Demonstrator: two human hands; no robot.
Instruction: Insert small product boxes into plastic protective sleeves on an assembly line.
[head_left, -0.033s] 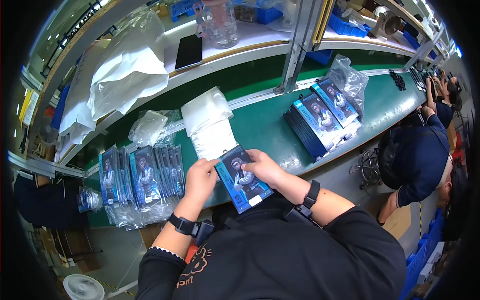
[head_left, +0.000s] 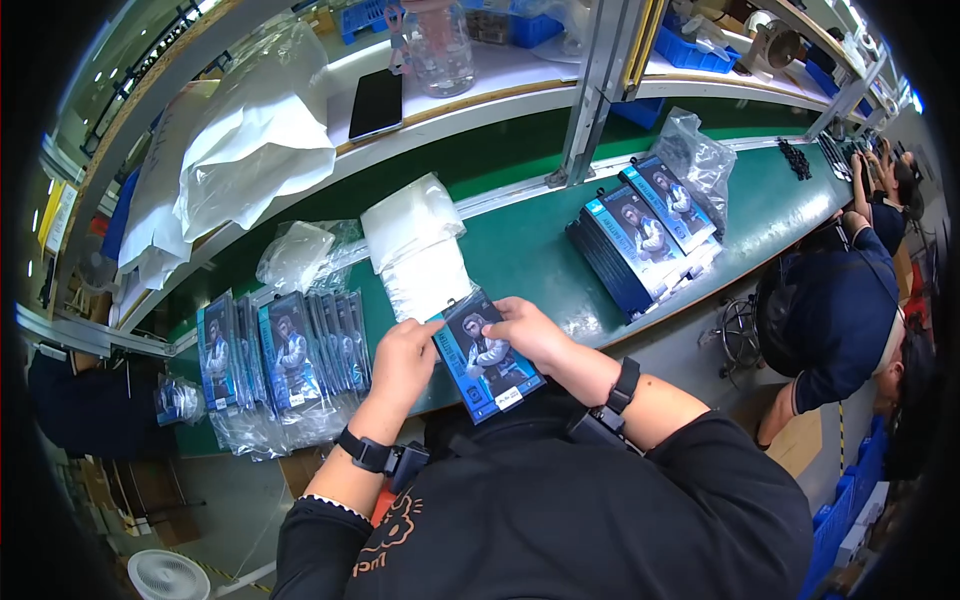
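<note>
Pinches blue box (head_left: pixel 480 365) in right hand (head_left: pixel 530 333), touches its edge with left hand (head_left: pixel 402 358), its closure unclear. Has boxes (head_left: pixel 290 345) inside clear bags (head_left: pixel 262 432) leftward; shows white label (head_left: pixel 509 398) plainer than earlier.

Held box (head_left: pixel 490 355): one. At it, hands: two, one left hand (head_left: pixel 402 358), one right hand (head_left: pixel 527 330). Left of it, rows of bagged boxes (head_left: pixel 290 345): two, individual units uncountable. Right of it, boxes showing full fronts (head_left: pixel 638 232): two, those underneath uncountable. Beyond it, phone (head_left: pixel 377 104): one; jar (head_left: pixel 442 62): one.
</note>
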